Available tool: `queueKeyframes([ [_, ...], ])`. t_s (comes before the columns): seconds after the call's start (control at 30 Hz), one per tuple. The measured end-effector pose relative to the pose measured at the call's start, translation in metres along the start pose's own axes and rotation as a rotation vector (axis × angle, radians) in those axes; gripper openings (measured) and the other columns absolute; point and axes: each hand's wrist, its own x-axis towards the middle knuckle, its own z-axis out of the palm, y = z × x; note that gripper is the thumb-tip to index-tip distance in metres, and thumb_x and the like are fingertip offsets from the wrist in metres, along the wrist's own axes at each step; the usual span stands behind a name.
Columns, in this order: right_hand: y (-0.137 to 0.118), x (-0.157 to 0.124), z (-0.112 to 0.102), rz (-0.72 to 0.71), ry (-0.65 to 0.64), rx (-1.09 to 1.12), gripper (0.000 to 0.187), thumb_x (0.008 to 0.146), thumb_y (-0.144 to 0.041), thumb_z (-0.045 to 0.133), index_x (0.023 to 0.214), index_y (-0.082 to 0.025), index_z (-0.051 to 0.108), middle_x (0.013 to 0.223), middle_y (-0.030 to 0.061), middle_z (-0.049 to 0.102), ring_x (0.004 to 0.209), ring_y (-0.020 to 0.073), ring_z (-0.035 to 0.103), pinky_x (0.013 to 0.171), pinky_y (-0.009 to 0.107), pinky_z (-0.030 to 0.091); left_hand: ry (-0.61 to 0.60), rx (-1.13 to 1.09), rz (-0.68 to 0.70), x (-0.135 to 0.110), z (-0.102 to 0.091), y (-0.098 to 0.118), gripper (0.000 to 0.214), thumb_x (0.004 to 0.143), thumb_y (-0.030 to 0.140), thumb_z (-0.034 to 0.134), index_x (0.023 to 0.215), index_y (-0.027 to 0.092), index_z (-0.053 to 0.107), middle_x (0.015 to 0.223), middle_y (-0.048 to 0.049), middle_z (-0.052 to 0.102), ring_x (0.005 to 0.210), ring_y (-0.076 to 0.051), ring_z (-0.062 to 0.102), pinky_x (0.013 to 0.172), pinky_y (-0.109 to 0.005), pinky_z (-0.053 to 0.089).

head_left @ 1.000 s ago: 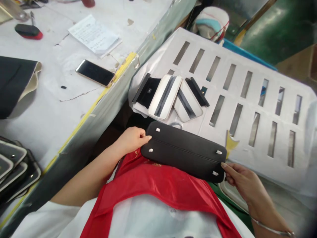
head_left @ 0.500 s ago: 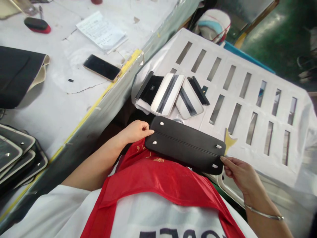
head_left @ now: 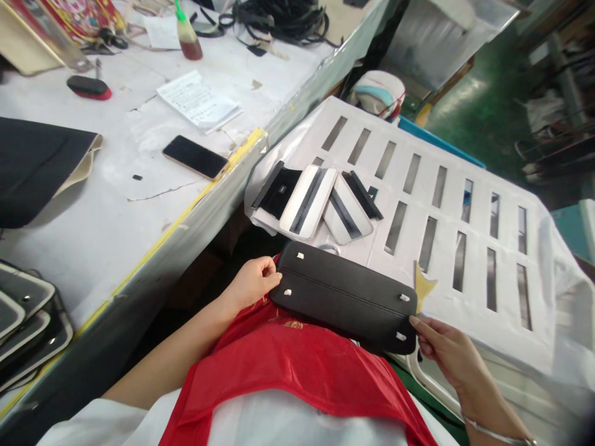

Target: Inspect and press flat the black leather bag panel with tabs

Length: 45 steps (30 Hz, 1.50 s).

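A long black leather panel (head_left: 344, 296) with rounded corners and small white tabs near each corner lies flat over my lap. My left hand (head_left: 253, 282) pinches its left end, fingers curled on the edge. My right hand (head_left: 441, 347) grips its right end, thumb on top near a white tab. Just beyond the panel, several smaller white and black striped pieces (head_left: 320, 201) lie on a white slotted rack (head_left: 469, 186).
A white worktable (head_left: 93, 204) with a yellow-taped edge runs along the left, holding a phone (head_left: 195, 157), a paper note (head_left: 199, 101), dark fabric (head_left: 37, 167) and a glue bottle (head_left: 188, 38). Stacked dark panels (head_left: 25, 325) sit at lower left. Green floor lies at the far right.
The view has tilted upward, showing more of the far table and floor. The panel and both hands have kept their hold with almost no shift.
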Motion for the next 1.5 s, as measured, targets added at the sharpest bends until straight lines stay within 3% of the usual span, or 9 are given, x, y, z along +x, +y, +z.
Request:
queueKeyframes([
  [0.27, -0.007, -0.002, 0.005, 0.032, 0.014, 0.009, 0.052, 0.05, -0.058, 0.079, 0.056, -0.016, 0.051, 0.045, -0.0047, 0.04, 0.04, 0.0042, 0.032, 0.036, 0.018, 0.024, 0.043, -0.024, 0.006, -0.003, 0.003, 0.002, 0.013, 0.076, 0.025, 0.054, 0.077, 0.02, 0.042, 0.063, 0.0067, 0.044, 0.059, -0.01, 0.043, 0.056, -0.023, 0.034],
  [0.47, -0.011, -0.004, 0.006, 0.035, 0.033, -0.008, 0.053, 0.049, -0.06, 0.079, 0.056, -0.015, 0.052, 0.044, -0.0039, 0.042, 0.038, 0.0036, 0.033, 0.036, 0.017, 0.023, 0.024, 0.1, 0.034, -0.002, -0.001, 0.014, 0.014, 0.074, 0.022, 0.055, 0.085, 0.02, 0.046, 0.066, 0.0058, 0.048, 0.06, -0.011, 0.047, 0.058, -0.024, 0.036],
  [0.57, -0.013, -0.004, 0.007, 0.016, 0.036, -0.038, 0.055, 0.049, -0.063, 0.077, 0.054, -0.016, 0.049, 0.043, -0.0041, 0.041, 0.037, 0.0039, 0.033, 0.036, 0.018, 0.022, 0.045, 0.181, 0.016, -0.001, -0.001, 0.023, 0.014, 0.077, 0.03, 0.057, 0.08, 0.02, 0.049, 0.069, 0.0035, 0.053, 0.061, -0.012, 0.049, 0.058, -0.025, 0.036],
  [0.77, -0.013, -0.002, 0.004, 0.011, 0.043, -0.099, 0.056, 0.05, -0.067, 0.072, 0.054, -0.017, 0.048, 0.043, -0.0046, 0.04, 0.038, 0.0055, 0.033, 0.038, 0.021, 0.023, 0.052, 0.35, -0.01, 0.004, 0.002, 0.031, 0.034, 0.082, 0.047, 0.053, 0.064, 0.019, 0.047, 0.064, 0.0004, 0.055, 0.061, -0.015, 0.05, 0.059, -0.027, 0.032],
  [1.17, -0.012, 0.003, 0.001, 0.086, 0.011, -0.144, 0.056, 0.054, -0.069, 0.068, 0.052, -0.018, 0.047, 0.038, -0.0047, 0.038, 0.036, 0.0053, 0.029, 0.04, 0.021, 0.019, -0.015, 0.209, -0.063, 0.011, 0.002, 0.016, 0.041, 0.085, 0.051, 0.049, 0.061, 0.018, 0.044, 0.056, 0.003, 0.047, 0.054, -0.012, 0.044, 0.054, -0.025, 0.03],
  [1.33, -0.012, 0.006, -0.002, 0.102, -0.008, -0.117, 0.054, 0.054, -0.068, 0.069, 0.054, -0.018, 0.049, 0.039, -0.0041, 0.04, 0.036, 0.0059, 0.031, 0.038, 0.021, 0.02, -0.012, 0.251, -0.05, 0.015, 0.001, 0.015, 0.041, 0.086, 0.05, 0.047, 0.061, 0.019, 0.041, 0.055, 0.0032, 0.045, 0.054, -0.012, 0.043, 0.054, -0.025, 0.031],
  [1.5, -0.02, -0.005, 0.003, 0.025, 0.028, -0.125, 0.048, 0.059, -0.061, 0.068, 0.052, -0.018, 0.047, 0.037, -0.005, 0.039, 0.035, 0.0053, 0.031, 0.037, 0.02, 0.019, -0.032, 0.359, 0.027, 0.01, -0.002, 0.013, 0.04, 0.085, 0.048, 0.048, 0.058, 0.019, 0.041, 0.051, 0.0037, 0.043, 0.05, -0.013, 0.043, 0.05, -0.025, 0.032],
])
